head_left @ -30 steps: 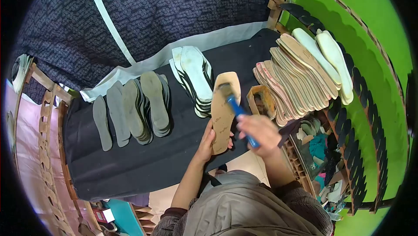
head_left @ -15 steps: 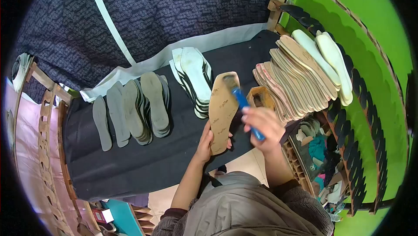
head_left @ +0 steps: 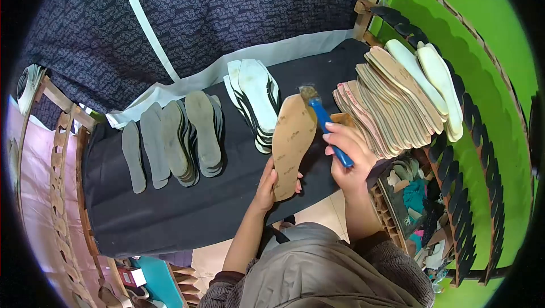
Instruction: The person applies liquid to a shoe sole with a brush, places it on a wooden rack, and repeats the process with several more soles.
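Observation:
My left hand (head_left: 265,187) grips a tan printed insole (head_left: 292,149) by its lower end, thumb on the near face and fingertips showing past the other edge. In my right hand (head_left: 351,157) is a brush (head_left: 323,116) with a blue handle, its fingers wrapped round it. The bristles overlap the insole's upper right edge in this view. Behind the right hand, a brown container (head_left: 344,119) is mostly hidden. To the left of the held insole lies a stack of white insoles (head_left: 252,89) with black edges.
Grey insoles (head_left: 201,132) lie in several piles on the black-covered table (head_left: 227,211). A long leaning row of tan insoles (head_left: 392,103) fills the right end, with white pieces (head_left: 437,81) on top. Beyond it stand racks of black soles (head_left: 454,194) by the green wall.
My right hand has moved the brush from the insole's face up and rightward to its upper edge, covering more of the container. The left hand keeps its hold on the insole.

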Tool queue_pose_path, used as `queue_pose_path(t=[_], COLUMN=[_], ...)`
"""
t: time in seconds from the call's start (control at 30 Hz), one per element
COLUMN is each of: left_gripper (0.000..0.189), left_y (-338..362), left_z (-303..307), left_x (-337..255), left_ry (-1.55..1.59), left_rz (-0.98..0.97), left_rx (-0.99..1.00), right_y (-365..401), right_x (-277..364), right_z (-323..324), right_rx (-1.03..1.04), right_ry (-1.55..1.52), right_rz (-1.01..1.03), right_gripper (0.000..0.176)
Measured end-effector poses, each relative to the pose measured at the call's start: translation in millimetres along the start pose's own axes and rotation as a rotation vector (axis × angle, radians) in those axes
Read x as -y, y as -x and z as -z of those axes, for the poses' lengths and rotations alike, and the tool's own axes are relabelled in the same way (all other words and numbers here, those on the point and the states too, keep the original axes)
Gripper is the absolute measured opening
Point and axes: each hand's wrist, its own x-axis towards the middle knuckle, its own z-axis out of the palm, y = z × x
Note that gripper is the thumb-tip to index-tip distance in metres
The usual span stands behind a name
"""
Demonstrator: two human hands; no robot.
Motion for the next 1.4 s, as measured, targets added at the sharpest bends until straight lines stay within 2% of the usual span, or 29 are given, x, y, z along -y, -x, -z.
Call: queue_pose_path(t=[0.07, 0.13, 0.23, 0.27, 0.33, 0.4, 0.47, 0.53, 0.6, 0.67, 0.73, 0.8, 0.87, 0.93, 1.0, 1.07, 1.1, 1.13, 1.2, 1.23, 1.27, 1.33, 1.37, 1.4], left_gripper=[0.061, 0.06, 0.059, 0.058, 0.058, 0.058, 0.058, 0.058, 0.058, 0.058, 0.059, 0.061, 0.06, 0.057, 0.056, 0.058, 0.06, 0.06, 0.06, 0.059, 0.059, 0.058, 0.057, 0.057], left_y=[-0.2, -0.8, -1.5, -1.9, -1.2, -0.6, -0.3, -0.4, 2.0, 0.7, -2.0, -6.6, -1.9, 0.6, -1.3, -2.5, -6.6, -3.3, 5.1, 1.6, 3.0, 4.1, -7.8, -5.2], left_z=[1.8, 4.3, 0.1, -1.0, 1.8, -0.4, -6.8, -5.6, -1.7, 5.7, 3.7, -0.5, 4.4, 20.1, 18.0, 3.3, -0.9, -3.2, -1.0, 9.4, 10.8, -0.9, -14.9, -11.9], left_x=[1.7, 0.4, 0.2, -0.8, -0.6, -1.3, -6.6, -7.7, -5.8, 1.0, 5.5, 15.5, 6.5, 2.8, 7.5, 13.9, 7.8, 2.0, -9.8, -3.7, -1.8, -8.4, -5.5, -6.5], left_ry=[0.009, -0.009, -0.016, -0.01, 0.005, 0.024, -0.069, -0.064, -0.056, 0.046, 0.043, -0.142, -0.086, 0.19, 0.172, -0.023, 0.164, 0.165, 0.053, 0.063, 0.063, -0.095, 0.702, 0.702], left_rz=[-0.034, -0.032, -0.03, -0.027, -0.039, -0.043, -0.056, -0.063, -0.064, -0.049, -0.059, -0.252, -0.186, -0.09, -0.099, -0.234, -0.243, -0.243, -0.101, -0.128, -0.129, -0.119, -0.235, -0.234], left_rx=[0.022, 0.038, 0.024, 0.001, 0.007, 0.016, -0.092, -0.118, -0.145, -0.005, -0.001, -0.414, -0.398, 0.216, 0.25, -0.515, -0.551, -0.553, -0.168, -0.023, -0.024, -0.217, -0.592, -0.594], right_y=[-4.7, -0.5, -0.1, -0.7, 6.4, 5.6, 11.6, 8.5, 8.9, -1.6, 3.4, 2.8, 0.3, -5.7, -4.2, -0.1, -0.3, 0.5, 0.4, -4.6, -5.9, 2.1, -0.4, 1.7], right_x=[1.4, 0.0, -7.4, -6.6, -2.8, 3.5, 6.6, 9.5, 3.9, 1.0, 2.9, 11.5, 11.6, 4.2, -2.7, -3.5, 2.3, -0.2, -9.6, -12.5, -10.2, -7.9, -2.6, -3.6], right_z=[-0.1, -0.4, 8.5, 12.8, 15.5, 12.1, 5.3, 4.3, 6.9, 8.1, 8.5, 2.4, -0.3, 0.1, -5.0, -10.4, -11.0, -11.6, -11.9, -9.0, -10.6, -14.0, -10.1, -12.0], right_rx=[0.125, 0.161, -0.107, -0.142, -0.129, 0.011, 0.161, 0.271, 0.125, 0.0, 0.128, 0.347, 0.314, 0.102, 0.08, 0.358, 0.386, 0.388, 0.177, 0.139, 0.086, 0.215, 0.344, 0.337], right_ry=[-0.006, -0.056, 0.045, 0.069, -0.041, 0.01, -0.138, -0.239, -0.164, 0.045, -0.048, -0.248, -0.293, -0.039, -0.05, -0.259, -0.337, -0.338, -0.181, -0.096, -0.097, -0.2, -0.243, -0.277], right_rz=[0.197, 0.206, 0.108, 0.163, 0.18, 0.208, 0.232, 0.334, 0.235, 0.198, 0.225, 0.393, 0.379, 0.274, 0.248, 0.505, 0.48, 0.478, 0.36, 0.323, 0.308, 0.418, 0.476, 0.48], right_gripper=[0.036, 0.037, 0.038, 0.038, 0.037, 0.034, 0.027, 0.032, 0.031, 0.03, 0.031, 0.035, 0.034, 0.03, 0.025, 0.025, 0.024, 0.024, 0.025, 0.028, 0.031, 0.03, 0.028, 0.023])
